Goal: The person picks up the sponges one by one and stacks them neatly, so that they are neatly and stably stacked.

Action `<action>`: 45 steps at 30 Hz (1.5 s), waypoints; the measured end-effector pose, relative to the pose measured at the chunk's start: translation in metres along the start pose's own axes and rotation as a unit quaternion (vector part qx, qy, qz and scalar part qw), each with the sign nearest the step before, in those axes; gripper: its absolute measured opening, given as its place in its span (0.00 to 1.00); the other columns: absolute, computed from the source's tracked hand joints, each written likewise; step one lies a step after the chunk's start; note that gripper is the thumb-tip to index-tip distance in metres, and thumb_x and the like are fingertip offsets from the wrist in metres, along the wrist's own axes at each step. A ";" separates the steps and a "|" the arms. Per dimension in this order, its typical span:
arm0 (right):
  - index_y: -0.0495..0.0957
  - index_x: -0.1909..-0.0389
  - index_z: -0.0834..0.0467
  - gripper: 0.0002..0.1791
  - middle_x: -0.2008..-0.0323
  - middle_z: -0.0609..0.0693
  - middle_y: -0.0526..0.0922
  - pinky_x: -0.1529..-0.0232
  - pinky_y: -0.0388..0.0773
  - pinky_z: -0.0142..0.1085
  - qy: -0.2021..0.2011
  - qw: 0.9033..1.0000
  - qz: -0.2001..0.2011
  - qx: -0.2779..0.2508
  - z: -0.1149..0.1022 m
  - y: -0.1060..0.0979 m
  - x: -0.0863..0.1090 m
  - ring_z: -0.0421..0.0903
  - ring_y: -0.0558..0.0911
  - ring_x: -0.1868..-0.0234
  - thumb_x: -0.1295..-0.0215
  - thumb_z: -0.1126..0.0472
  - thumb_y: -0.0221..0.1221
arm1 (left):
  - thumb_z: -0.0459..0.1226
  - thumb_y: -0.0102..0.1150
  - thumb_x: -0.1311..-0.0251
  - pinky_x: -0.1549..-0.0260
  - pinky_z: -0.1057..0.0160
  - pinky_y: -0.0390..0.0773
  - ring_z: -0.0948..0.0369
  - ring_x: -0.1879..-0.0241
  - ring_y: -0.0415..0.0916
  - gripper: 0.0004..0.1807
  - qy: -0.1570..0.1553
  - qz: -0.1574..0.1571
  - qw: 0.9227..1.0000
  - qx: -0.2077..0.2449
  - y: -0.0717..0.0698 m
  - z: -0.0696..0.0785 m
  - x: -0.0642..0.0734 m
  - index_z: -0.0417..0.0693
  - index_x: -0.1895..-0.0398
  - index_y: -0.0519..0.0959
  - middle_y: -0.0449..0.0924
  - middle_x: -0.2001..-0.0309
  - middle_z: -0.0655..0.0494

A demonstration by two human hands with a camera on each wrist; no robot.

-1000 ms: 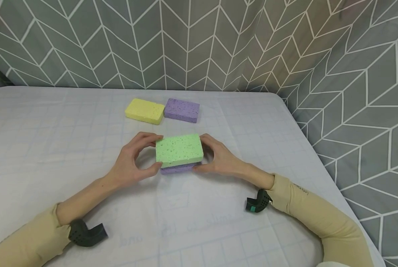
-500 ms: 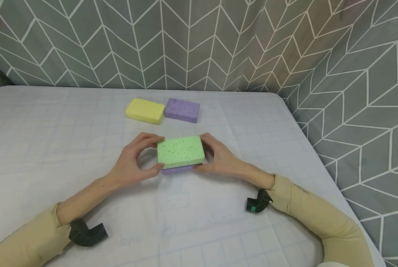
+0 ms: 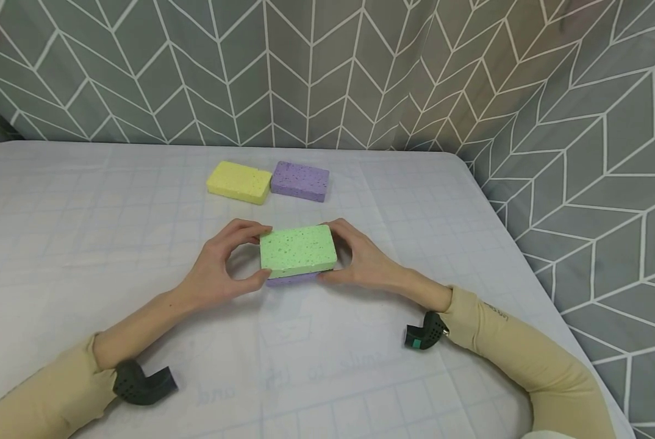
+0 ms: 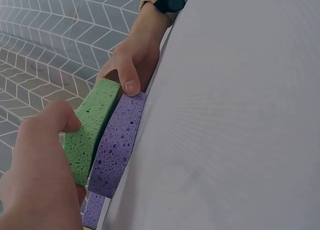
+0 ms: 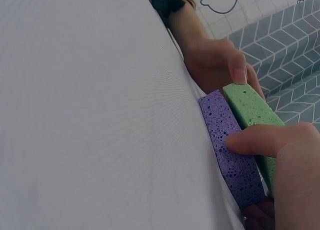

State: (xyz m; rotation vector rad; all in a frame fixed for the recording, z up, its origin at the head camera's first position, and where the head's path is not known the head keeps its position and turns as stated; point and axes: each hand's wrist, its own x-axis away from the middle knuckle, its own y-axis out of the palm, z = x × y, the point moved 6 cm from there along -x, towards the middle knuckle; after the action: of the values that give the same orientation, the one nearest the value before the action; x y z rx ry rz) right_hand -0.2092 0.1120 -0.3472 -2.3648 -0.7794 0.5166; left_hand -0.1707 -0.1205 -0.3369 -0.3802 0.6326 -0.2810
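Observation:
A green sponge [image 3: 298, 249] sits over a purple sponge [image 3: 293, 280] in front of me, covering most of it in the head view. My left hand [image 3: 218, 262] pinches the green sponge by its left end, thumb at the near corner and fingers at the far one. On the other side, my right hand [image 3: 363, 256] grips the right end of the lower purple sponge, the thumb [image 5: 245, 141] pressing its near side. Both wrist views show a thin dark gap between the green sponge [image 4: 95, 130] and the purple sponge [image 4: 117, 145].
Farther back on the white-covered table [image 3: 113, 213] lie a yellow sponge [image 3: 239, 182] and another purple sponge [image 3: 300, 181], side by side. A grey patterned curtain [image 3: 283, 73] hangs behind the table and along its right side.
The green sponge has shifted slightly right and toward me with my left hand, hiding a little more of the purple one. My right hand has barely moved.

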 end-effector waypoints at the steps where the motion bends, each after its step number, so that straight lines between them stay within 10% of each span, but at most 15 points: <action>1: 0.69 0.34 0.53 0.43 0.42 0.43 0.73 0.29 0.67 0.38 0.001 1.000 -0.001 0.000 0.000 0.000 0.000 0.41 0.73 0.39 0.52 0.55 0.77 | 0.24 0.71 0.56 0.39 0.72 0.74 0.63 0.50 0.76 0.34 -0.001 0.000 1.000 -0.001 0.000 0.000 0.000 0.39 0.40 0.77 0.76 0.46 0.51; 45: 0.68 0.33 0.53 0.43 0.41 0.44 0.74 0.28 0.66 0.39 -0.007 1.000 0.004 -0.009 0.000 0.001 0.003 0.41 0.72 0.37 0.51 0.57 0.77 | 0.36 0.79 0.53 0.34 0.64 0.73 0.58 0.39 0.72 0.42 -0.101 -0.058 0.993 -0.014 0.009 -0.012 0.001 0.42 0.33 0.70 0.73 0.42 0.56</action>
State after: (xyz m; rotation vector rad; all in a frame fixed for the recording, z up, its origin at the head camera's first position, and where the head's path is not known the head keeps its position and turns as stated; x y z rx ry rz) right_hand -0.2069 0.1131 -0.3481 -2.3838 -0.7827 0.5325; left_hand -0.1761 -0.1159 -0.3505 -0.4663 0.4173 -0.3403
